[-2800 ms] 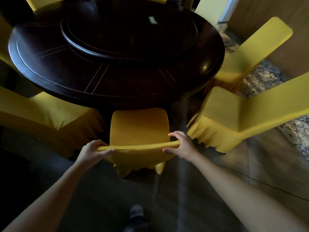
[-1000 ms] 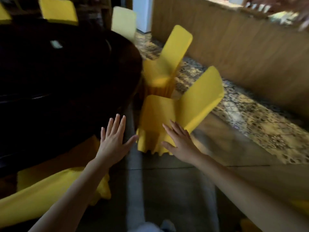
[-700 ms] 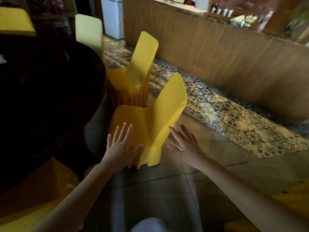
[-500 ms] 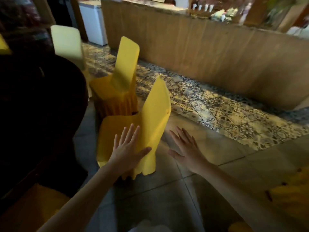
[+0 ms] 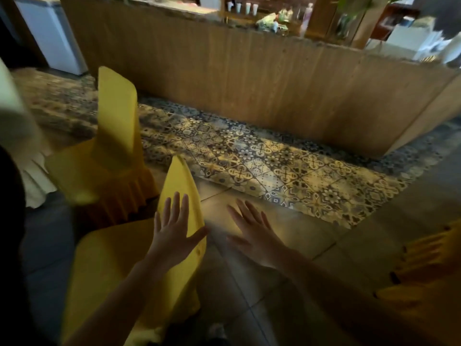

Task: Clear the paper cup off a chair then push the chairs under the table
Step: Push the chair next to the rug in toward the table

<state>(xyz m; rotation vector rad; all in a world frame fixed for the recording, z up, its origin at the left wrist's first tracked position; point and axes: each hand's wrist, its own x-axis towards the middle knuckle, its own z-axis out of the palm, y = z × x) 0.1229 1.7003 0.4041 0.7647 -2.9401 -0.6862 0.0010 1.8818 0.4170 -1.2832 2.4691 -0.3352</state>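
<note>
A yellow-covered chair (image 5: 109, 268) stands right below me, its backrest pointing up and right. My left hand (image 5: 174, 233) is spread flat with straight fingers over the top of that backrest; whether it touches the cloth I cannot tell. My right hand (image 5: 254, 236) hovers open over the floor just right of the backrest, holding nothing. A second yellow chair (image 5: 109, 146) stands farther back on the left. The dark round table (image 5: 10, 221) shows only as a dark edge at the far left. No paper cup lies on either chair seat.
A pale chair (image 5: 17, 136) sits at the far left edge. A long wooden counter (image 5: 249, 71) runs across the back with cups and bottles on top. Patterned tiles (image 5: 262, 166) lie before it. More yellow cloth (image 5: 424, 270) shows at the right edge.
I let go of the first chair, now tucked at the table, and turned right. Both hands opened and came up to the neighbouring chair's backrest, which now lies under my left hand.
</note>
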